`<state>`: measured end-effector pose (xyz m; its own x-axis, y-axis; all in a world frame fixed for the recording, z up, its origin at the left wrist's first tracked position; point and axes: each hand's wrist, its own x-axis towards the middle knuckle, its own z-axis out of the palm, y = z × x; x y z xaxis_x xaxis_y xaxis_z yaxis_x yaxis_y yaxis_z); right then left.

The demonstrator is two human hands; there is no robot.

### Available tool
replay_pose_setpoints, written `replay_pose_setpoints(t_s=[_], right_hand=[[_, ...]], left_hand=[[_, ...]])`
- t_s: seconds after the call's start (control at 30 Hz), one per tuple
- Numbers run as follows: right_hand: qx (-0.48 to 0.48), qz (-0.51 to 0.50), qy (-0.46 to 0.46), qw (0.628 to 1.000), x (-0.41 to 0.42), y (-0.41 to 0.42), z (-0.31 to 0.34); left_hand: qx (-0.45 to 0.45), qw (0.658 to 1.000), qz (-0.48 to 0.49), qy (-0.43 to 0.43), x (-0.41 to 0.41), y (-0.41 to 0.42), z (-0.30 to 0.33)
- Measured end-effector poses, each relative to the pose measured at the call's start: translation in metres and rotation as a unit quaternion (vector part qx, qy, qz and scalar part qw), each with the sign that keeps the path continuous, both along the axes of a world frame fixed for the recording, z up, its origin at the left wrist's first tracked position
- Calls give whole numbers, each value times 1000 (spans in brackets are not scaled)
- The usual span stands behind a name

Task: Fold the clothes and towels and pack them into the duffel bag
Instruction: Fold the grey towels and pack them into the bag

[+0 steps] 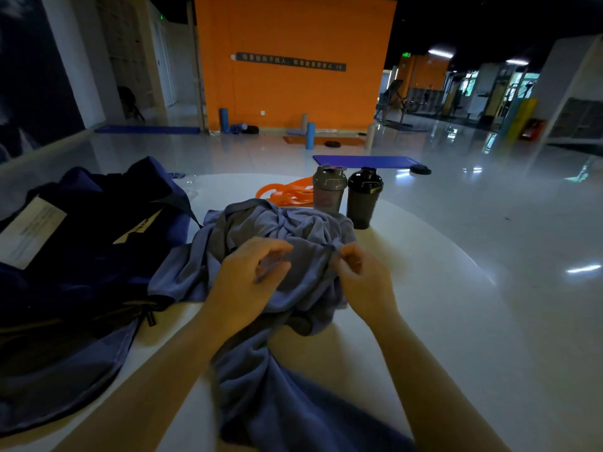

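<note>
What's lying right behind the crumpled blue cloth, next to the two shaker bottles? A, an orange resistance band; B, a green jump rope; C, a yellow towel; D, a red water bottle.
A: an orange resistance band lies looped on the white table behind the blue cloth, just left of the grey shaker bottle.

A single head-worn wide-angle view looks forward and down from close above the left hand [248, 282] and right hand [362, 282], both forearms reaching in from the bottom edge; beyond the hands it takes in the white table [440, 305] and the room behind
</note>
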<state>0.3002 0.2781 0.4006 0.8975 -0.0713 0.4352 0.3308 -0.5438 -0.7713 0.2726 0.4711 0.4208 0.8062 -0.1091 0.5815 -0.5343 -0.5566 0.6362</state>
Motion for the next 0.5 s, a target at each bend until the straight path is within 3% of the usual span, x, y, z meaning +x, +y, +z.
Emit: replay_pose_setpoints(t_s=[0.13, 0.27, 0.37, 0.5], right_hand=[[18, 94, -12, 995, -45, 4, 37], [15, 135, -30, 990, -84, 7, 61], [2, 140, -30, 990, -101, 11, 75], [-75, 136, 0, 988, -111, 21, 88]], left_hand=[[34, 997, -49, -57, 3, -6, 21], [29, 993, -118, 5, -9, -4, 39], [31, 992, -119, 17, -18, 1, 41], [-7, 985, -171, 32, -34, 11, 41]])
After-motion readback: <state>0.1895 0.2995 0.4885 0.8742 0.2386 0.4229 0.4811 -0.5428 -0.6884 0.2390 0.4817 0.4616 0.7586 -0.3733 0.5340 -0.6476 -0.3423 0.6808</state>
